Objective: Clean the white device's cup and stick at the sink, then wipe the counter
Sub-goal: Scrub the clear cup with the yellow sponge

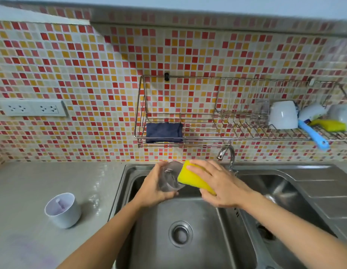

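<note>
Left hand [155, 188] grips a clear plastic cup [169, 178], fingers wrapped round its side, cup tilted with its mouth toward the right. Right hand [221, 183] grips a yellow sponge [190, 178], fingers flat over the top and the sponge's end pressed against the cup's rim. Both are held over the left basin of a stainless steel double sink [199, 216], above the round drain [180, 233]. A chrome faucet [227, 152] stands behind the right hand.

On the grey tabletop [32, 181], left of the sink and well apart from the hands, sits a white cylindrical device base [65, 214], open end up and tilted toward the camera. A pale upright piece inside it is possibly the stick, too blurred to be sure.

On the mosaic tile wall [91, 74] hangs a metal wire rack [138, 113] holding a folded dark blue cloth [164, 132] at its left end. At its right end are an upturned white mug [283, 114], a blue-handled brush [312, 135] and a second yellow sponge-like pad [330, 125]. A white double wall socket [32, 108] sits on the tiles at left.
</note>
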Action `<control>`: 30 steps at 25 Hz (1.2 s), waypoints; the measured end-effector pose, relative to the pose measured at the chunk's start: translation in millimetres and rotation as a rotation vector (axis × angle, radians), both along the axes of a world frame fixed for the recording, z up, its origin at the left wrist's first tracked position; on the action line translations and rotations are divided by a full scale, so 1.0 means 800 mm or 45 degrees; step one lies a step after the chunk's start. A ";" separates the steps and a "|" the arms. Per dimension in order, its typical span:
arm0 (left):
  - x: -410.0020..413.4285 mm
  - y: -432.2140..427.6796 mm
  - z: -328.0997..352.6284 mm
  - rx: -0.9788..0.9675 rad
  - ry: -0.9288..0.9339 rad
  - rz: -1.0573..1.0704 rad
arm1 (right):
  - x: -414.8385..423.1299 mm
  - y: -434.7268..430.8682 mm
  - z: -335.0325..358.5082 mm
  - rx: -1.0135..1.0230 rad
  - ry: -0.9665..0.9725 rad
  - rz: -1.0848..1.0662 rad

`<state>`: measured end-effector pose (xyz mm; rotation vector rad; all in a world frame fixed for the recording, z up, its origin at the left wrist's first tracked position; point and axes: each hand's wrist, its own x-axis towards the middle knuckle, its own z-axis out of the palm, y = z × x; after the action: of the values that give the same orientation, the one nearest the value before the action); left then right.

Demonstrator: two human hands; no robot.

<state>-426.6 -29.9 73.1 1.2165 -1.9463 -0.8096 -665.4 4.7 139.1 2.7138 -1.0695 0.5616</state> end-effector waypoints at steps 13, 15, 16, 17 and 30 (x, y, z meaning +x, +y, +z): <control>-0.002 0.041 0.000 -0.212 -0.043 -0.140 | 0.049 0.034 -0.006 -0.066 0.480 0.041; 0.003 0.044 0.004 -0.213 0.021 -0.191 | 0.048 0.034 -0.007 -0.141 0.473 0.131; 0.007 0.044 0.006 -0.180 0.042 -0.238 | 0.045 0.035 -0.005 -0.175 0.493 0.155; 0.012 0.044 0.010 -0.110 0.049 -0.297 | 0.041 0.038 -0.003 -0.206 0.510 0.167; 0.008 0.037 0.032 -0.215 -0.140 -0.281 | 0.076 0.074 0.009 0.508 0.191 -0.262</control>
<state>-420.1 0.0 98.8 0.9767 -2.2187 -0.6823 -604.6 63.7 146.4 2.8559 -1.5340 0.1169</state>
